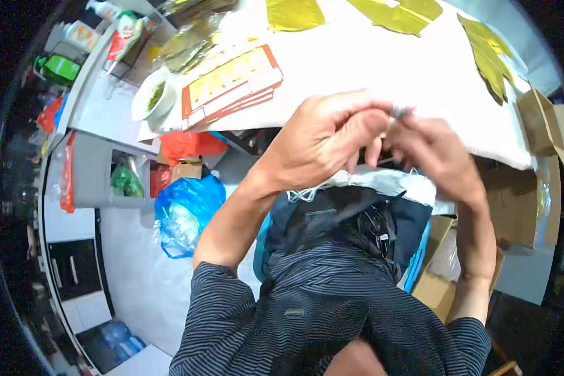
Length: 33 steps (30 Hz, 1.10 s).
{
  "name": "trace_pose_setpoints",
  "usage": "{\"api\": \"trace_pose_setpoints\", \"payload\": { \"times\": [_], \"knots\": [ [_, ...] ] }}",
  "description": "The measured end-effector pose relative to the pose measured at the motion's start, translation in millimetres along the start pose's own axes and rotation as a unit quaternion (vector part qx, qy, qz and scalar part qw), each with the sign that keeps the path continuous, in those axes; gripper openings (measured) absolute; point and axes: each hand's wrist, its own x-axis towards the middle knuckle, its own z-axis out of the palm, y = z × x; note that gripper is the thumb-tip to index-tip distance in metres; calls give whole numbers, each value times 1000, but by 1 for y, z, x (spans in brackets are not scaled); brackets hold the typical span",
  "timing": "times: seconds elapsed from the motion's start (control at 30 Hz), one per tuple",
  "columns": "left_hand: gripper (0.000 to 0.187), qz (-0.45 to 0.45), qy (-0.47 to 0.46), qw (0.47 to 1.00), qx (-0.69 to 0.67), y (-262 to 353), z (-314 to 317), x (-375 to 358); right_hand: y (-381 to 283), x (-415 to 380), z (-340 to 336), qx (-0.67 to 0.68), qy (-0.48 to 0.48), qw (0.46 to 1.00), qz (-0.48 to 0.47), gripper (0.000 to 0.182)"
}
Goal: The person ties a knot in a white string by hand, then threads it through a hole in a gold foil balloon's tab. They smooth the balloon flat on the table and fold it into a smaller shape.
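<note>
My left hand (332,138) is raised over the front edge of the white table (332,69), its thumb and index finger pressed together. Close against it is my right hand (435,147), blurred by motion, with its fingers curled. Between the fingertips of both hands shows a small greyish item (398,111), too small and blurred to name. Red-bordered cards with yellow pieces (232,78) lie to the left of my hands. Flat yellow-green sheets (294,14) lie farther back on the table.
A white bowl (155,95) with green bits stands at the table's left. Cardboard boxes (514,200) are at the right. A blue plastic bag (188,213) is below the table's left side. White cords (304,194) and a white cloth lie near my lap.
</note>
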Motion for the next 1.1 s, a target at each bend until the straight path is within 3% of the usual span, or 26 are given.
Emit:
{"api": "trace_pose_setpoints", "payload": {
  "times": [0.03,0.1,0.13,0.17,0.23,0.27,0.3,0.33,0.37,0.4,0.47,0.5,0.53,0.57,0.6,0.63,0.67,0.7,0.77,0.8,0.83,0.9,0.97,1.0,1.03,1.1],
  "knots": [
    [35,76,49,992,91,-7,0,8,-4,-3,2,-48,-99,994,10,23],
    [29,175,66,935,301,-23,-5,13,-21,-6,-1,-21,-96,995,-25,24],
    [25,121,-28,951,285,-24,-7,10,-18,-12,-7,67,-11,997,29,24],
    [25,124,-97,968,198,-24,-3,7,-20,-11,-18,98,78,989,76,24],
    [27,9,-151,988,9,1,8,2,-16,-2,-25,51,120,989,74,24],
    [32,-23,-110,993,-40,6,8,-1,-7,-2,-15,33,70,996,44,24],
    [34,25,-34,995,-96,-3,9,0,-2,-3,-3,15,19,1000,16,24],
    [32,99,22,994,47,-6,4,8,-15,-4,1,3,-72,997,18,22],
    [30,150,50,972,175,-10,-1,13,-17,-3,1,-49,-121,991,-38,22],
    [29,195,92,929,299,-11,-6,19,-23,-6,-3,11,-69,998,0,23],
    [30,49,-47,988,138,-10,-5,9,-42,-8,-18,93,63,992,57,23],
    [31,-18,-124,991,36,1,-2,5,-33,-2,-26,62,101,993,15,22],
    [27,-33,-117,988,-91,3,4,0,-28,4,-25,41,73,996,19,21],
    [27,-34,-123,988,-90,3,4,2,-21,8,-20,21,46,998,24,21],
    [30,-3,-43,998,-51,3,3,5,-15,9,-3,1,12,1000,-19,21],
    [34,28,37,999,-13,1,2,8,-16,8,-2,-30,-96,994,-32,20],
    [39,120,70,973,185,-8,-7,19,-20,6,-3,-18,-93,995,-25,21],
    [39,119,68,974,181,-8,-9,17,-28,5,-6,-5,-93,996,-18,21],
    [47,-11,-113,990,89,-4,-15,13,-37,9,-20,83,56,994,47,22],
    [56,-29,-97,994,-36,-7,-5,7,-29,16,-29,0,85,996,2,24],
    [56,-37,-110,992,-38,-8,-5,8,-22,22,-28,-34,78,996,-29,24],
    [42,31,33,994,-97,-14,-9,13,-2,21,-11,0,-37,999,-13,25],
    [48,25,23,998,49,-15,-13,17,-22,17,-12,-31,-120,992,0,26],
    [51,23,18,992,121,-16,-15,18,-26,16,-19,35,-71,997,7,26],
    [52,-20,-50,991,121,-17,-18,17,-24,17,-25,100,-20,995,13,26],
    [54,10,-74,995,-65,-17,-7,12,-7,28,-37,-13,56,995,-86,27]
  ]
}}
